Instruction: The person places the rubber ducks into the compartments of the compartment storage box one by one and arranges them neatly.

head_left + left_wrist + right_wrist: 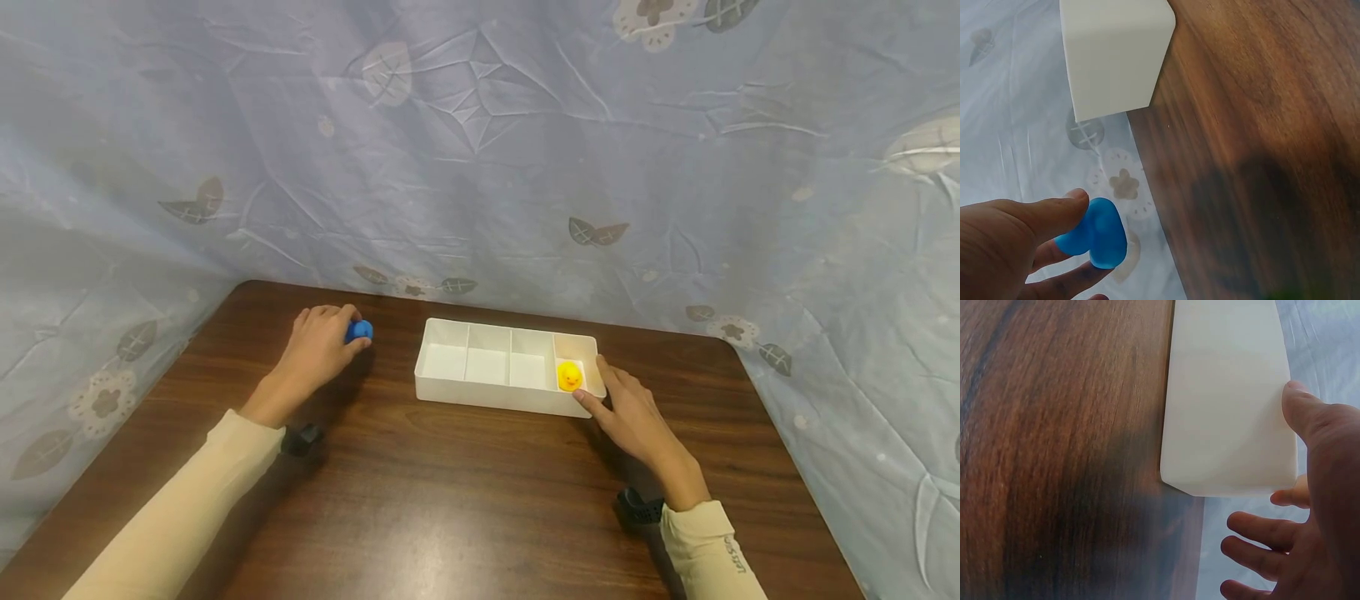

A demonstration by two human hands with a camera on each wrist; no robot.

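Holding blue toy [361, 330] left of tray [480, 393] in left hand [317, 343]; best pinched lightly. With right hand [632, 410] loosely spread, touching tray near yellow duck [570, 376], steady without pushing.

Left of centre in the frame, we see the left hand [318, 343] hold a small blue object [361, 330] over the brown table [480, 492]. At the middle we find a white tray [487, 395] with four compartments, a yellow duck [570, 377] sitting in the rightmost one. Right of centre, the right hand [632, 414] touches the tray's right end, its thumb at the near rim. Cream sleeves [187, 492] reach in from the lower edge, and we see a leaf-patterned cloth [480, 208] filling the upper frame.
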